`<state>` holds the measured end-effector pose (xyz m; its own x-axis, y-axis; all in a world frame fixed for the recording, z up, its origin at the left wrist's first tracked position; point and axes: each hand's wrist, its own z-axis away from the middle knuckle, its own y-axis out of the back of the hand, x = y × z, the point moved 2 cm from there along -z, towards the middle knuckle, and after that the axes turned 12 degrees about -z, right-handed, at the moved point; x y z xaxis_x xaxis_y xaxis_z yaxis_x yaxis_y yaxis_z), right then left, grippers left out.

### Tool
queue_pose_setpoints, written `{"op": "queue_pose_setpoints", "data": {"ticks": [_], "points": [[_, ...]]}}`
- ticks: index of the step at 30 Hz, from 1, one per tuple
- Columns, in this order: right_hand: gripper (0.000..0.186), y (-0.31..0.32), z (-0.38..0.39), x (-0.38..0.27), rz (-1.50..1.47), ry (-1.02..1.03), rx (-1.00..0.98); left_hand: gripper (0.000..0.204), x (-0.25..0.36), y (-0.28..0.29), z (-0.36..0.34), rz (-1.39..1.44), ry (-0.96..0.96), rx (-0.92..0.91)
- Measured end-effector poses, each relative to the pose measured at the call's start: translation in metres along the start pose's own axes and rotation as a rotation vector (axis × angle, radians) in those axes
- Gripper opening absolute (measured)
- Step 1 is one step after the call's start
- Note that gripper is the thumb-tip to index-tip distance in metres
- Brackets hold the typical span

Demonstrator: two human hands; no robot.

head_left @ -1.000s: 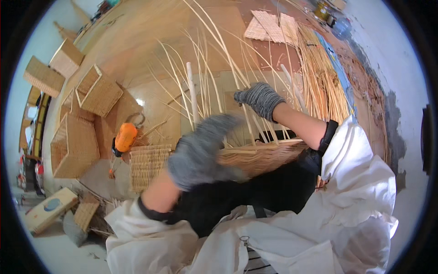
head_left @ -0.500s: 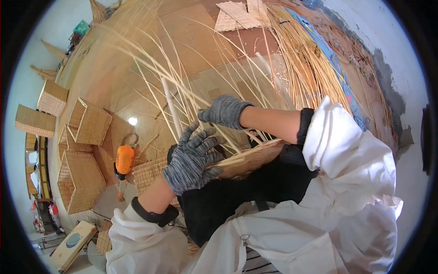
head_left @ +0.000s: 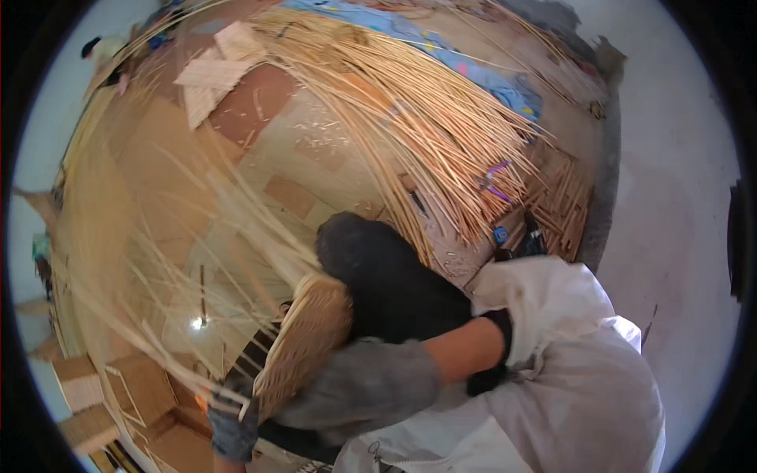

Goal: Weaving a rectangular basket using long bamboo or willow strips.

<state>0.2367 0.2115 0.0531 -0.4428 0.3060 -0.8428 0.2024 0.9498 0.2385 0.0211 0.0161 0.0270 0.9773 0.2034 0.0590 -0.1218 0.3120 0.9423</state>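
A woven wicker basket piece (head_left: 307,335) rests tilted against my black-clad leg, with long loose wicker stakes (head_left: 229,209) fanning out from its edge toward the upper left. My left hand (head_left: 235,426), in a grey knit glove, is closed at the lower left corner of the woven piece; part of its fingers is hidden. My right hand (head_left: 363,390), gloved alike, lies across the near side of the woven piece and is smeared by motion, so its fingers cannot be made out.
A large bundle of wicker rods (head_left: 418,102) lies at the upper right on a blue cloth (head_left: 473,83). Near its cut ends are purple-handled pliers (head_left: 497,181) and a small blue tool (head_left: 500,234). Flat woven panels (head_left: 217,75) lie at the back; finished woven boxes (head_left: 142,386) stand lower left.
My view has swung to the right. The woven piece has turned more upright, its stakes sweeping left. My right hand has come from above the stakes down to the near side of the piece.
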Motion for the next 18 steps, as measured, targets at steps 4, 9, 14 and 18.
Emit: {"op": "queue_pose_setpoints", "data": {"ticks": [4,9,14,18], "points": [[0.023,0.063,0.160,0.088,-0.016,-0.679,0.432,0.017,-0.038,-0.022,0.013,-0.125,-0.048,-0.004],[0.022,0.112,0.374,0.249,0.239,-1.657,0.656,0.022,-0.018,0.003,-0.014,-0.071,-0.106,0.179],[0.028,0.108,0.330,0.362,0.517,-1.560,0.397,0.030,-0.165,-0.109,0.078,1.618,0.818,0.203],[0.036,0.161,0.314,0.464,0.607,-1.351,0.468,0.015,-0.037,-0.018,-0.026,0.548,1.044,-0.095]]}}
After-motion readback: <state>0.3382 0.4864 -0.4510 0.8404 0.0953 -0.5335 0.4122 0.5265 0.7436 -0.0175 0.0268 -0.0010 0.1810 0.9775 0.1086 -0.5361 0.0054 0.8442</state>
